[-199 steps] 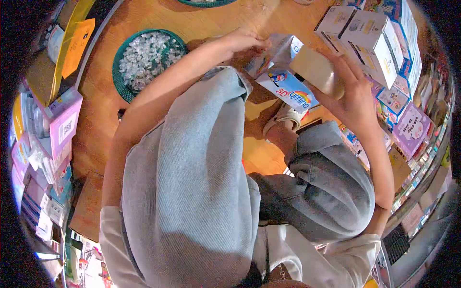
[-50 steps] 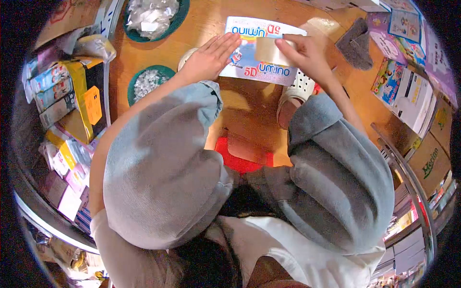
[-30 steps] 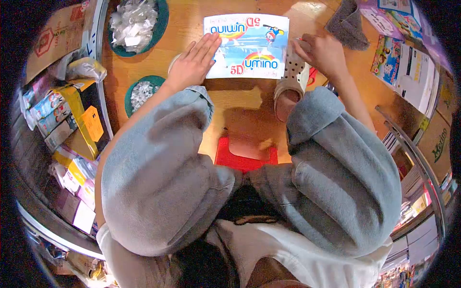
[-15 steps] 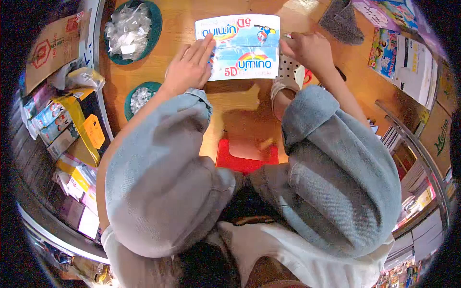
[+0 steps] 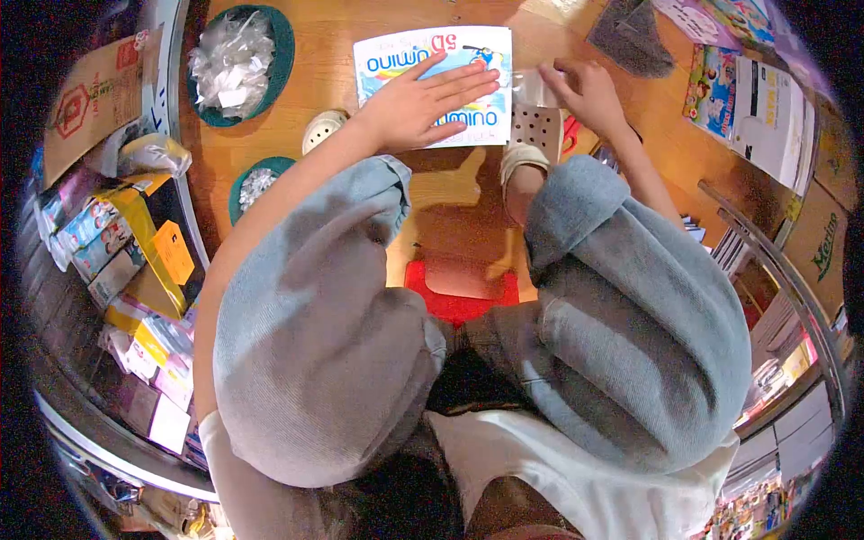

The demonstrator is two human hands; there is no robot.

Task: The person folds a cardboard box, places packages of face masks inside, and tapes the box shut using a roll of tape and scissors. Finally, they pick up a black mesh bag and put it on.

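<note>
Flattened carton (image 5: 405, 56), white and blue with rainbow lettering — lying flat on the wooden floor (image 5: 360, 216) at the upper centre of the frame; its left and upper parts are showing, the rest sitting under the left hand.

Left hand (image 5: 423, 101): pressing palm-down on the carton, fingers stretched flat and pointing toward the right of the frame; released, grasping nothing.

Right hand (image 5: 587, 90): hovering just right of the carton's right edge, fingertips pinching at a small pale piece (image 5: 533, 88) beside that edge; whether the piece is truly being gripped cannot be told from this view.

White perforated clog (image 5: 531, 135): sitting directly below the right hand and touching the carton's lower right corner; a second pale clog (image 5: 322, 130) is peeking out at the left of the left forearm.

Grey-trousered knees (image 5: 360, 297): filling the middle of the frame, one either side of a red stool (image 5: 459, 290) at centre.

Green basket (image 5: 236, 61) — upper left, holding clear wrapped packets; a smaller green basket (image 5: 254, 184) is sitting below it, holding small clear pieces.

Grey cloth (image 5: 630, 36): lying at the upper right, well apart from the carton; printed boxes (image 5: 756, 94) are stacking along the right edge; assorted packaged goods (image 5: 117, 261) are crowding the left edge.
</note>
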